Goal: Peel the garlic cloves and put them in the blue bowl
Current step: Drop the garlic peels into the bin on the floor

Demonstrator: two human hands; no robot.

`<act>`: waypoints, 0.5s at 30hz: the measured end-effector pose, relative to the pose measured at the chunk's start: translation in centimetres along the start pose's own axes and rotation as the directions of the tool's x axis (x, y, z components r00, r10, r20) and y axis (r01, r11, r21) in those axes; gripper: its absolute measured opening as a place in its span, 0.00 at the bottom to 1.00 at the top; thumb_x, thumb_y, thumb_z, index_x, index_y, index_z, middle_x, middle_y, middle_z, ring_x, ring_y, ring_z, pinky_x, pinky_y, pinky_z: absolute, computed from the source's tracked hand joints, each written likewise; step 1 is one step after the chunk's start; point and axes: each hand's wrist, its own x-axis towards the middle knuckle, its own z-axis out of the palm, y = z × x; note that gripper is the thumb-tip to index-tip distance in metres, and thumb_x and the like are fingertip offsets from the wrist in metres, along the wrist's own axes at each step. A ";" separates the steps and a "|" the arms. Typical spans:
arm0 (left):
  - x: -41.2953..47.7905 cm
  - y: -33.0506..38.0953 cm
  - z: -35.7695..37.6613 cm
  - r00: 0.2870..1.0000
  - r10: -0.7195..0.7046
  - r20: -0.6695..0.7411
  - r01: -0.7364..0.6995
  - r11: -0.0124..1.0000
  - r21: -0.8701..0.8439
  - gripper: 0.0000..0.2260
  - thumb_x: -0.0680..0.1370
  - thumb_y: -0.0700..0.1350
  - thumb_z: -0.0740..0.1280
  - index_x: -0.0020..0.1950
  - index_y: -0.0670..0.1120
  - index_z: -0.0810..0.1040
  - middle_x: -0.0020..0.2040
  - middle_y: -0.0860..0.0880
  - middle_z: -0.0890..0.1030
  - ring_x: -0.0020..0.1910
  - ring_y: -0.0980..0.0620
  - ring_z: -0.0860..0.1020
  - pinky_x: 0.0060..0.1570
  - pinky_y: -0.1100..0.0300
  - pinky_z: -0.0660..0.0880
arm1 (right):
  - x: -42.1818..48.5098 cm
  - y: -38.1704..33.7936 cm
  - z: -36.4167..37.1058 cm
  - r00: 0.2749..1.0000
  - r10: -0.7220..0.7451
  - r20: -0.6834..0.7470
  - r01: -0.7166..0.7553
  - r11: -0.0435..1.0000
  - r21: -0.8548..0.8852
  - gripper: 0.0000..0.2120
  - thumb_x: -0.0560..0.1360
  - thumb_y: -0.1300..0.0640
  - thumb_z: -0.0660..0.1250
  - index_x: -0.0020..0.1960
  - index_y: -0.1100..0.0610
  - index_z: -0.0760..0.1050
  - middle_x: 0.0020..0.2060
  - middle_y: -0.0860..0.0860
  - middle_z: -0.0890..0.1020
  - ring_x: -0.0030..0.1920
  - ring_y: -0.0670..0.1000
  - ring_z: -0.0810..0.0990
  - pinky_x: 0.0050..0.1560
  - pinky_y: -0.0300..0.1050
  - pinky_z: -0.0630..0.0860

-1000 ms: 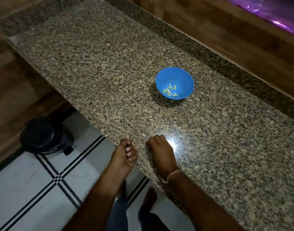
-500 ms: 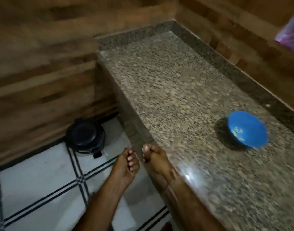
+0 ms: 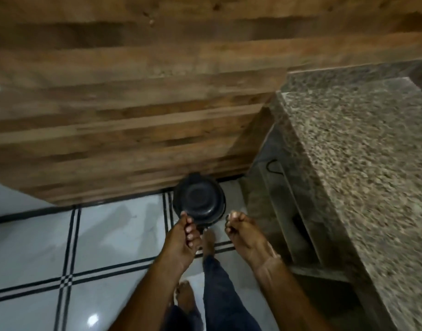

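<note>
Above the floor bin: a person leans over a black lidded bin (image 3: 199,203) on the tiled floor (image 3: 109,235), beside the granite counter (image 3: 360,163).
Task progress: neither garlic cloves nor blue bowl is in shot, so the tally of peeled cloves cannot be told. The stance suggests skins being thrown away, a late or clean-up step.
Left hand (image 3: 181,240): knuckles up, fingers curled, tips bunched against the thumb. Whether they pinch any peel cannot be told.
Right hand (image 3: 244,235): fingers curled inward, tips together, any contents hidden.
Bin lid: appears down, and likely needs raising before anything drops in.
</note>
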 end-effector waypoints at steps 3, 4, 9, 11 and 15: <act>2.8 2.4 -0.6 0.999 0.004 -0.049 -0.004 1.000 -0.005 0.20 0.87 0.53 0.56 0.37 0.48 0.68 0.24 0.53 0.64 0.18 0.58 0.61 0.17 0.66 0.56 | 4.2 0.0 2.7 0.998 0.059 -0.015 -0.059 0.998 -0.003 0.19 0.82 0.72 0.59 0.36 0.59 0.73 0.30 0.53 0.73 0.32 0.48 0.70 0.32 0.38 0.73; 4.5 3.3 -0.9 0.998 -0.003 -0.071 0.001 1.000 -0.022 0.20 0.87 0.53 0.56 0.37 0.48 0.69 0.24 0.52 0.64 0.19 0.58 0.61 0.18 0.65 0.57 | 6.0 0.1 3.7 0.996 0.088 -0.018 -0.088 0.996 0.005 0.18 0.82 0.72 0.59 0.36 0.59 0.72 0.31 0.53 0.72 0.32 0.49 0.69 0.33 0.39 0.73; 13.9 4.5 -3.1 0.980 -0.105 -0.167 0.087 0.990 -0.109 0.20 0.87 0.51 0.55 0.37 0.46 0.68 0.21 0.52 0.65 0.16 0.57 0.63 0.15 0.69 0.57 | 14.3 3.1 4.7 0.970 0.241 -0.021 -0.240 0.971 0.021 0.13 0.83 0.72 0.58 0.42 0.61 0.73 0.32 0.55 0.74 0.32 0.49 0.72 0.31 0.37 0.74; 18.0 4.0 -4.7 0.970 -0.173 -0.174 0.145 0.976 -0.162 0.20 0.88 0.50 0.53 0.37 0.46 0.67 0.20 0.52 0.66 0.15 0.57 0.64 0.15 0.70 0.58 | 17.7 5.0 4.6 0.959 0.282 -0.034 -0.280 0.958 0.066 0.14 0.83 0.72 0.58 0.41 0.61 0.72 0.33 0.56 0.73 0.29 0.48 0.73 0.30 0.37 0.74; 28.9 2.6 -7.0 0.936 -0.237 -0.261 0.174 0.955 -0.240 0.18 0.88 0.48 0.54 0.40 0.45 0.70 0.21 0.51 0.71 0.16 0.56 0.70 0.15 0.68 0.64 | 26.9 9.9 4.7 0.926 0.372 -0.068 -0.349 0.910 0.223 0.13 0.83 0.70 0.60 0.41 0.63 0.73 0.32 0.56 0.72 0.28 0.49 0.74 0.31 0.40 0.76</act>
